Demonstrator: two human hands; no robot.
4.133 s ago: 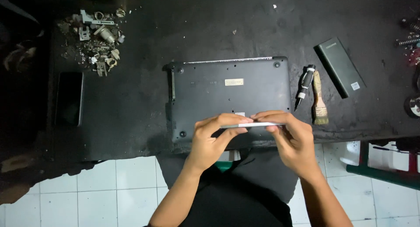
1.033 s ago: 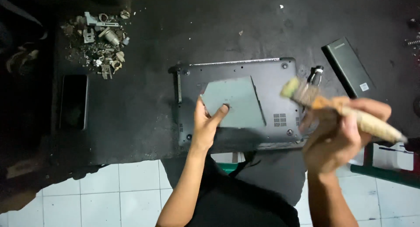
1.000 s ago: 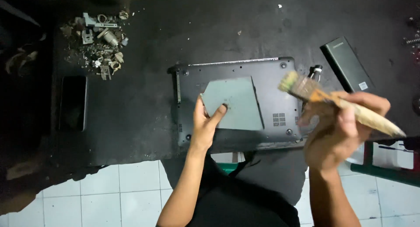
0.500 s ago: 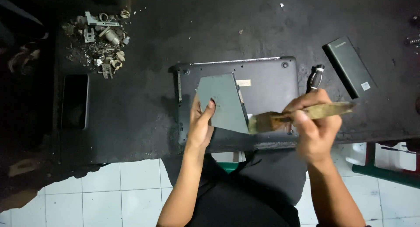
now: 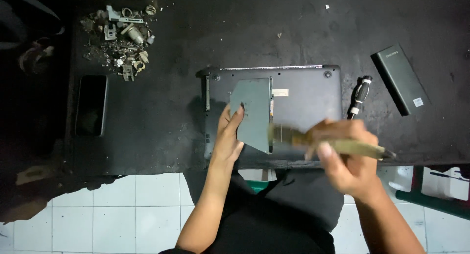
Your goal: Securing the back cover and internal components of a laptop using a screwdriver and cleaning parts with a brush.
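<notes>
Since half a second ago, brush point(image 5: 313, 139) has swung down to the panel's right edge; bristles blur, mid-stroke. Right hand point(image 5: 345, 158) clenched round the brush handle. Left hand point(image 5: 230, 136) grips the grey panel point(image 5: 254, 112), tilted above the upturned laptop point(image 5: 303, 95) mid-tabletop. Step in hand, by my reading: dusting the panel. Next move calls for steady panel hold and strokes directed off the near edge. Screwdriver point(image 5: 358, 95) lies right of the laptop; scrap parts point(image 5: 122, 36) far left.
</notes>
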